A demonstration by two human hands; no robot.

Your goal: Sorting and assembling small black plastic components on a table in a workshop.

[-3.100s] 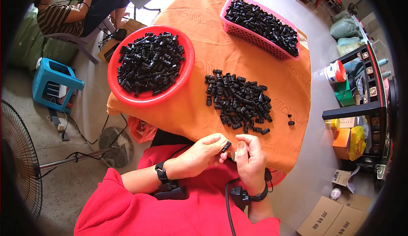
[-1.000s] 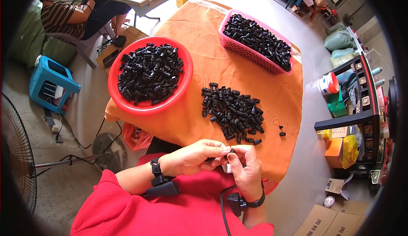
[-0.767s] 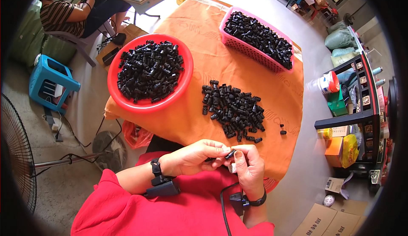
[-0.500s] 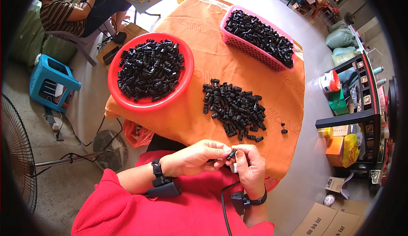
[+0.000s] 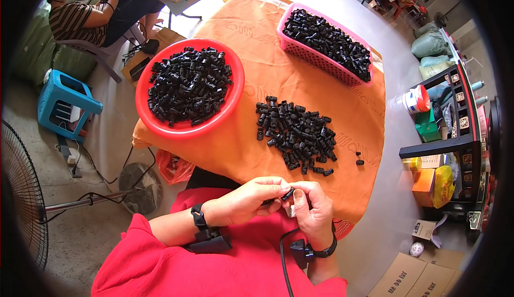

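Close to my body, both hands meet just off the table's near edge. A small black cylindrical piece (image 5: 288,194), looking like a plastic cord lock, is pinched between the fingertips of my left hand (image 5: 249,199) and my right hand (image 5: 315,211). Something dark also shows under my left fingers, too hidden to name. A white bit (image 5: 292,211) shows by my right fingers; its kind is unclear. Beyond my hands lies a loose heap of similar black cord locks (image 5: 297,135). To its right, two small black pieces (image 5: 360,162) lie apart.
On the orange cloth (image 5: 246,158) stand a round red basin (image 5: 235,107) and a pink basket (image 5: 321,68), both heaped with black pieces. A fan (image 5: 24,200) and blue stool (image 5: 69,104) are at left. Another person (image 5: 83,18) sits far left. A dark shelf (image 5: 444,147) stands right.
Both hands have shifted very slightly left with the black piece still pinched between them. The small piece is tilted a little differently; the heap, basin and basket are otherwise unchanged.
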